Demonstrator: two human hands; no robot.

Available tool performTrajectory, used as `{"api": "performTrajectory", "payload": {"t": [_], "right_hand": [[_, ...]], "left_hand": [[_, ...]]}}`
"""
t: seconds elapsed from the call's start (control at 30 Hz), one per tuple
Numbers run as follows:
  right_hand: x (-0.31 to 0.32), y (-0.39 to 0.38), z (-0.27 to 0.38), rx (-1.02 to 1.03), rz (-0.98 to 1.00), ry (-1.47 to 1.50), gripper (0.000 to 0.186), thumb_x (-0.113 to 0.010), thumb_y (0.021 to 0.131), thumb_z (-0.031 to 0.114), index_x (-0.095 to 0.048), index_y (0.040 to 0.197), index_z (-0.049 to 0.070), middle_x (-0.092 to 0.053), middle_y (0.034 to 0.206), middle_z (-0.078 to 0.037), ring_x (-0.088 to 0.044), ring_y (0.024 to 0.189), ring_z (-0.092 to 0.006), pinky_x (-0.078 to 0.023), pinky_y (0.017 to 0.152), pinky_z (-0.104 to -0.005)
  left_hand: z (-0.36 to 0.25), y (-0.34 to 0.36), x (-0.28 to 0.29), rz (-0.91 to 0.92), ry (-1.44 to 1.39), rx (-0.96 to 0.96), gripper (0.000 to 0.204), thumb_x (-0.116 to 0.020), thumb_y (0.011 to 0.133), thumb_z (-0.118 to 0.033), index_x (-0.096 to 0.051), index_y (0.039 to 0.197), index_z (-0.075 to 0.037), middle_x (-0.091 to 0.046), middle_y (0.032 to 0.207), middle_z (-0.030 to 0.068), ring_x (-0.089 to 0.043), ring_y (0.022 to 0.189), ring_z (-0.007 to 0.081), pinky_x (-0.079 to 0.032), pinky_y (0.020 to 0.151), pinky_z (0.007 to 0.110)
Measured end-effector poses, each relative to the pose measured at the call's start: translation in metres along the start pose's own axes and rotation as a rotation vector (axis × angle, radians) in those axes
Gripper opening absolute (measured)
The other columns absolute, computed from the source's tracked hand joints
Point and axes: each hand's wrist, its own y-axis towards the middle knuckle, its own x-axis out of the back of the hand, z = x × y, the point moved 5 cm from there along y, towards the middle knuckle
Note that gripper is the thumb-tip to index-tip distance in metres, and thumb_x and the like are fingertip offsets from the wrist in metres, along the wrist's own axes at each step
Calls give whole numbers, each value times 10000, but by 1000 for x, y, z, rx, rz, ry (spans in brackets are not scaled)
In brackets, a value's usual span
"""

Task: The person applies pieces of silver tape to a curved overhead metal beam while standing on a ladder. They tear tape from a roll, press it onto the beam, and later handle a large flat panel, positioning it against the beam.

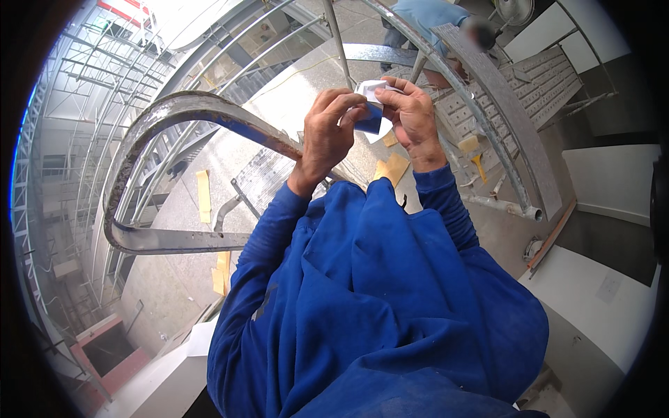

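Head view: both my hands pinch a small white-and-blue paper packet (371,111) above the curved steel rail (209,115). Left fingers (341,104) and right fingers (394,94) are closed on it. High up, a slip could drop it far below.

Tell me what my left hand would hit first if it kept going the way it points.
The small white and blue packet, which the left hand already touches; right behind it is your right hand.
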Motion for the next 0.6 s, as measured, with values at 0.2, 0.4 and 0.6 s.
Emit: {"api": "performTrajectory", "payload": {"t": [0.2, 0.4, 0.6], "right_hand": [[0, 1, 2, 35, -20, 46, 379, -748, 899, 3, -601, 1239, -79, -726, 1084, -211, -767, 893, -256, -659, 799, -347], [-3, 0, 1, 4, 28, 42, 355, -728, 921, -8, -600, 1248, -65, -720, 1105, -199, -759, 938, -256, -653, 831, -352], [-4, -2, 0, 8, 23, 4, 346, -718, 930, -15, -599, 1252, -55, -721, 1103, -192, -755, 949, -253, -650, 833, -354]], "left_hand": [[8, -1, 2, 24, -158, 164, 354, -843, 857, -53, -767, 1201, -77, -728, 1138, 117, -723, 994, 198, -608, 832, 325], [30, -4, -15, 124, -462, 370, 273, -838, 878, -47, -784, 1145, -67, -640, 1174, 66, -676, 1000, 148, -614, 816, 271], [35, -6, -17, 82, -506, 369, 172, -826, 871, 7, -800, 1033, -44, -598, 1094, 34, -618, 948, 107, -586, 773, 242]]}}
